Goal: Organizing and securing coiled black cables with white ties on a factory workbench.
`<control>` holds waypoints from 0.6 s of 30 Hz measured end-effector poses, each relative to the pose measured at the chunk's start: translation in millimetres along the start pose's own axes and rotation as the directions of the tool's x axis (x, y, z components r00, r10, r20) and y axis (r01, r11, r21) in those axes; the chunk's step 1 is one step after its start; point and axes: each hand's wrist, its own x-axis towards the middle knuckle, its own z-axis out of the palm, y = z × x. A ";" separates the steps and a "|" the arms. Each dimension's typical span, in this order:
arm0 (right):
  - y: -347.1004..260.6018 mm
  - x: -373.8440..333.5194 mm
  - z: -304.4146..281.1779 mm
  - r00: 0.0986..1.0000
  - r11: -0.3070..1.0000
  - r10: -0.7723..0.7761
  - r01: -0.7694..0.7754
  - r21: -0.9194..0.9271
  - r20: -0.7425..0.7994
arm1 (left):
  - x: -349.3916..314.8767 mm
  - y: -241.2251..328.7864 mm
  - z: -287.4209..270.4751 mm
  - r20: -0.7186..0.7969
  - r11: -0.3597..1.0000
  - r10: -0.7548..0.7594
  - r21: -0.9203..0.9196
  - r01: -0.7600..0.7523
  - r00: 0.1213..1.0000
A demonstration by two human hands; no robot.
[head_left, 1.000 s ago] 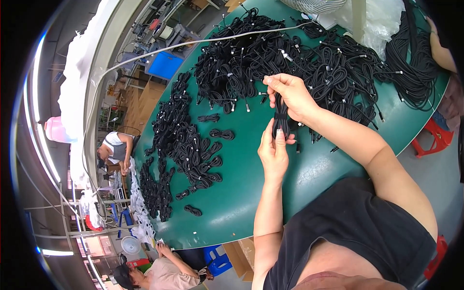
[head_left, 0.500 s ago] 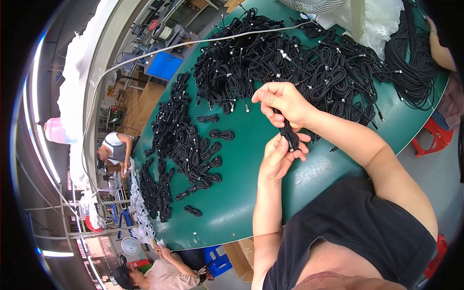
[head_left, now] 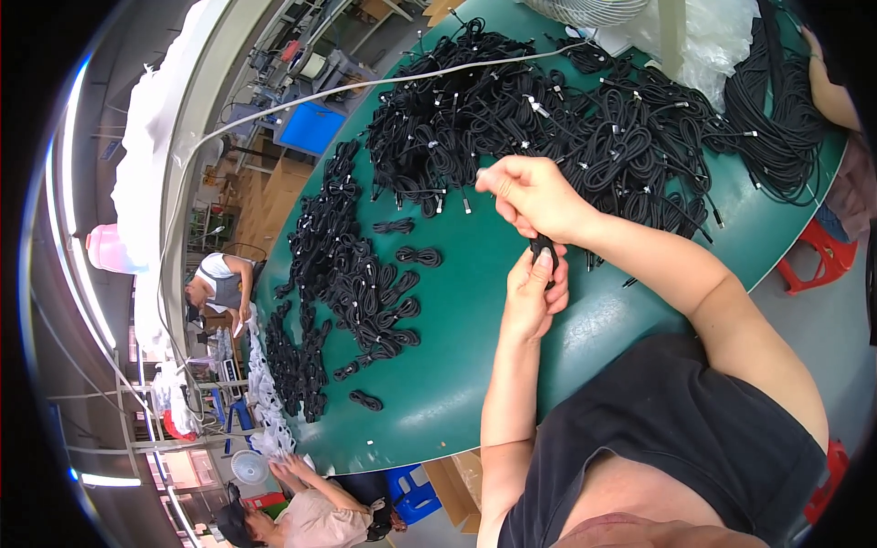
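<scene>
A coiled black cable bundle (head_left: pixel 545 247) is upright in my left hand (head_left: pixel 528 304), whose fingers wrap around it with the thumb pressed along its front. Just above, my right hand (head_left: pixel 544 195) is closed, thumb and forefinger pinched together and pointing left. A pale spot shows at those fingertips, too small to name. The lower fingers of the right hand are curled by the top of the bundle; what they hold is hidden. Both hands are over the green table (head_left: pixel 457 365), in front of a large heap of black cables (head_left: pixel 475 110).
Tied cable bundles (head_left: pixel 352 283) pile up along the left, with a single bundle (head_left: pixel 365 400) nearer me. Long loose cables (head_left: pixel 776 119) lie far right by a person's arm (head_left: pixel 831 91). A fan (head_left: pixel 594 9) and post (head_left: pixel 674 41) stand behind. Two co-workers sit at left.
My left fingers have closed around the bundle, now mostly covered, where they were spread before. The right hand has barely moved. The co-worker at lower left has raised their hands.
</scene>
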 end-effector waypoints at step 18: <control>4.3 18.0 -19.0 0.979 0.776 0.093 0.041 -0.630 0.179 | -2.4 26.5 -32.3 -0.206 0.912 0.377 -0.087 -0.401 0.903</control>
